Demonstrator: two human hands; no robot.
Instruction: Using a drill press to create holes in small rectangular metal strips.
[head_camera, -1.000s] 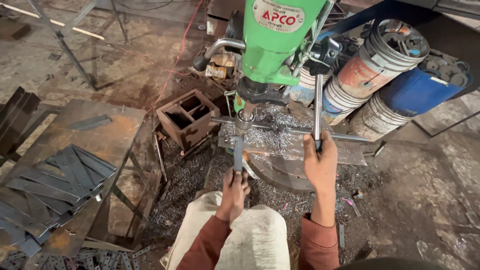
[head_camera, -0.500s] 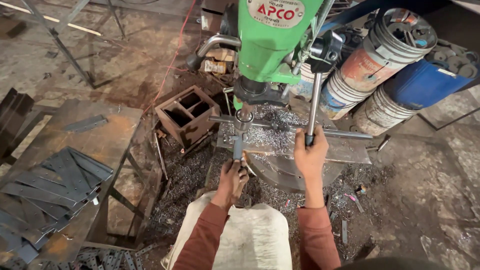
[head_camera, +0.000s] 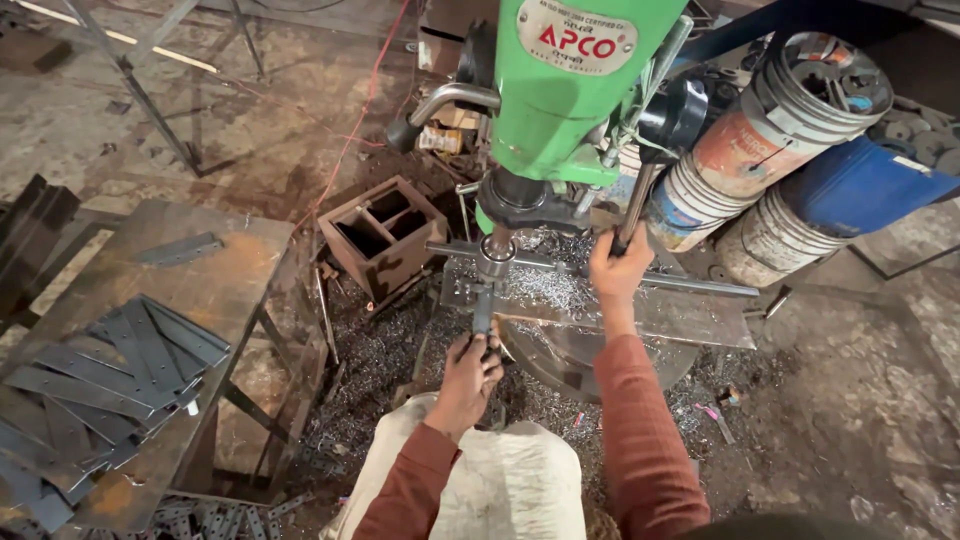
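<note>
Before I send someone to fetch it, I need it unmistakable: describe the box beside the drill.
Start at the green drill press and look down to its left, onto the floor strewn with metal shavings. The rusty metal box stands there, tilted, between the press and the rusty table. Unlike the round buckets on the far side, it is square, open-topped, with inner dividers.

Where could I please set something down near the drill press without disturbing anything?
The rusty side table has a bare patch between the lone flat strip and the pile of flat strips. The drill table is crowded: shavings, both hands, the left hand on the workpiece, the right hand on the feed lever.
</note>
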